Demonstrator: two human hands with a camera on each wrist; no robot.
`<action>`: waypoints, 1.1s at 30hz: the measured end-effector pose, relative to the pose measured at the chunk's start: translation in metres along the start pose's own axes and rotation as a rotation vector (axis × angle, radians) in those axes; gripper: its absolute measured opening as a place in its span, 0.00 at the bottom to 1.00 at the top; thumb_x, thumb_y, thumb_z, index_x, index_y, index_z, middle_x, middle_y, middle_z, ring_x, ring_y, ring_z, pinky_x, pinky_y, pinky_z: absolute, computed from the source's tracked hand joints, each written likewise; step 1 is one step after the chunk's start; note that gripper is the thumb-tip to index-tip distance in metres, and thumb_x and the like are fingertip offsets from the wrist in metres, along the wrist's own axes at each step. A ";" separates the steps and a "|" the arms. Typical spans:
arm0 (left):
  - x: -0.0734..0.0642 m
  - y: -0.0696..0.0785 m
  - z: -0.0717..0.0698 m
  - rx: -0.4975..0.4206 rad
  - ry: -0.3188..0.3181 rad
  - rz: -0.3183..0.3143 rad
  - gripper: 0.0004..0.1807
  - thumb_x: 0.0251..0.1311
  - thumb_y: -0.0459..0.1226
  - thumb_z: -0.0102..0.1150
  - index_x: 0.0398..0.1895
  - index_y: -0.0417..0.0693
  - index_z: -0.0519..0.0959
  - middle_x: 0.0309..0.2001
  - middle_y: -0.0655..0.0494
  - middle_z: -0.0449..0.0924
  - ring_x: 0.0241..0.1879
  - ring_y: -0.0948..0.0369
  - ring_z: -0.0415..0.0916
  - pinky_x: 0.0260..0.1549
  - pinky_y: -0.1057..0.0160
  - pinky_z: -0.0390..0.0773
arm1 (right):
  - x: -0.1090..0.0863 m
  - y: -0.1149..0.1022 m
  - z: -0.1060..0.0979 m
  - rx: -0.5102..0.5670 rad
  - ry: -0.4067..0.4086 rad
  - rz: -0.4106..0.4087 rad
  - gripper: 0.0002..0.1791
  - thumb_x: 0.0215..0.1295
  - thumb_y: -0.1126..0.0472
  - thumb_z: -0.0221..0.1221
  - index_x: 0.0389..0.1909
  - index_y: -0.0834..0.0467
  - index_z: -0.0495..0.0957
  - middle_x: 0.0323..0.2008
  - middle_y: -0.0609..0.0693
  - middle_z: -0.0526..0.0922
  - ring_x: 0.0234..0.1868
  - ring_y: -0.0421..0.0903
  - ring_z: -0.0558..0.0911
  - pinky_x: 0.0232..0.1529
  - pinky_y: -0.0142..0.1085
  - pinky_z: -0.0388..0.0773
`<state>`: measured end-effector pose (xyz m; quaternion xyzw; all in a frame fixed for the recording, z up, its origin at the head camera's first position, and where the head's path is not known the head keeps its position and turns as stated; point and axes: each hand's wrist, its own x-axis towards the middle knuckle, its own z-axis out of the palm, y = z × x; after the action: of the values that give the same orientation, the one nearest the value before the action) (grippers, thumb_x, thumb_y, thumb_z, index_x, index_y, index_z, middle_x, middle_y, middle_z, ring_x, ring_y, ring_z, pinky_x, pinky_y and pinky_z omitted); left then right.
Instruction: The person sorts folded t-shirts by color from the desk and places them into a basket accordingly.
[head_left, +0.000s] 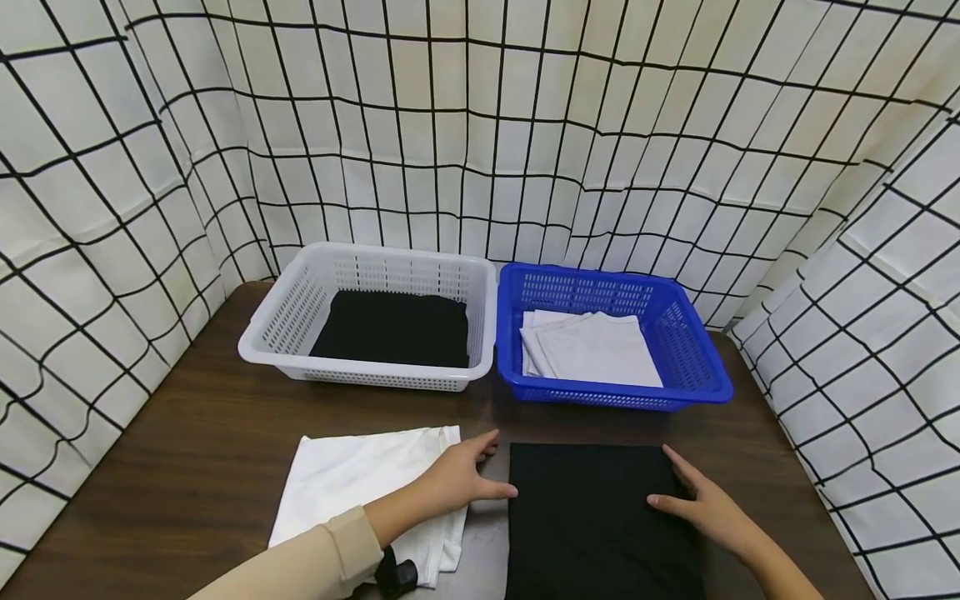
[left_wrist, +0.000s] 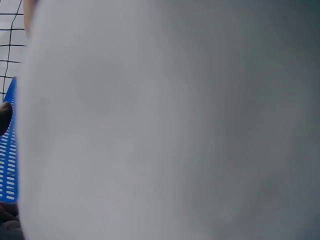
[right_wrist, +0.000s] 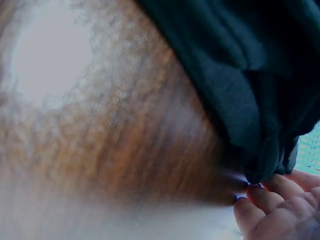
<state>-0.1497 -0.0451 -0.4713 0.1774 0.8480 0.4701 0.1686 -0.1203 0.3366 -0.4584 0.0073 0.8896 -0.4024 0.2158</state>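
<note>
Work looked partly done: black fabric [head_left: 397, 329] filled white plastic basket [head_left: 367, 366], white fabric [head_left: 600, 346] blue one [head_left: 622, 393]. Left on tabletop [head_left: 165, 467]: white cloth [head_left: 352, 471]; flat black cloth [head_left: 585, 517] between left hand [head_left: 459, 477], spread, gripping nothing, and right hand [head_left: 708, 504], loosely touching edge.

- Square folded cloth [head_left: 585, 525] is plain black
- Folded fabric piece [head_left: 345, 475] is plain white
- Rectangular plastic basket [head_left: 367, 368] is white; second rectangular plastic basket [head_left: 615, 393], blue
- Wooden table [head_left: 150, 492] shows dark-brown streaked grain
- White fabric curtain [head_left: 450, 125] carries black grid
</note>
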 end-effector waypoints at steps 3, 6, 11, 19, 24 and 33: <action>0.003 0.002 0.002 -0.037 -0.011 -0.028 0.49 0.52 0.46 0.74 0.72 0.32 0.61 0.62 0.37 0.77 0.62 0.41 0.74 0.61 0.45 0.76 | -0.001 -0.001 0.000 0.010 0.001 0.013 0.52 0.66 0.47 0.62 0.80 0.59 0.41 0.75 0.75 0.46 0.76 0.72 0.48 0.70 0.67 0.56; 0.004 0.006 0.004 -0.082 -0.023 -0.046 0.47 0.53 0.45 0.74 0.71 0.30 0.62 0.63 0.36 0.76 0.63 0.41 0.74 0.62 0.45 0.75 | -0.001 -0.003 0.000 0.029 0.001 0.027 0.51 0.67 0.47 0.61 0.80 0.59 0.41 0.75 0.75 0.45 0.76 0.71 0.47 0.71 0.67 0.56; 0.004 0.013 0.008 -0.184 -0.036 -0.066 0.45 0.53 0.41 0.74 0.70 0.28 0.63 0.65 0.34 0.72 0.63 0.42 0.74 0.63 0.46 0.74 | -0.002 -0.005 -0.001 0.078 0.000 0.066 0.49 0.68 0.47 0.60 0.80 0.57 0.42 0.76 0.74 0.45 0.76 0.72 0.48 0.68 0.67 0.61; 0.000 0.019 0.012 -0.318 -0.028 -0.111 0.44 0.54 0.38 0.72 0.70 0.26 0.61 0.68 0.33 0.69 0.66 0.42 0.72 0.65 0.45 0.72 | -0.002 -0.005 -0.005 0.129 0.014 0.075 0.46 0.70 0.47 0.58 0.79 0.57 0.45 0.75 0.74 0.49 0.75 0.71 0.53 0.67 0.65 0.66; 0.001 0.021 0.015 -0.375 0.001 -0.146 0.42 0.56 0.38 0.71 0.69 0.26 0.62 0.67 0.32 0.70 0.65 0.42 0.72 0.64 0.46 0.74 | -0.003 -0.005 -0.007 0.186 0.012 0.070 0.43 0.72 0.48 0.56 0.79 0.59 0.46 0.75 0.73 0.51 0.76 0.69 0.54 0.69 0.63 0.64; 0.006 0.024 0.020 -0.653 0.042 -0.288 0.42 0.60 0.36 0.67 0.69 0.21 0.58 0.68 0.25 0.64 0.64 0.41 0.73 0.59 0.49 0.79 | 0.000 -0.001 -0.005 0.281 -0.016 0.124 0.47 0.70 0.51 0.59 0.76 0.72 0.45 0.73 0.76 0.52 0.75 0.68 0.56 0.71 0.54 0.66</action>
<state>-0.1425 -0.0161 -0.4617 -0.0167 0.6727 0.6912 0.2636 -0.1220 0.3393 -0.4546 0.0892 0.8206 -0.5089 0.2442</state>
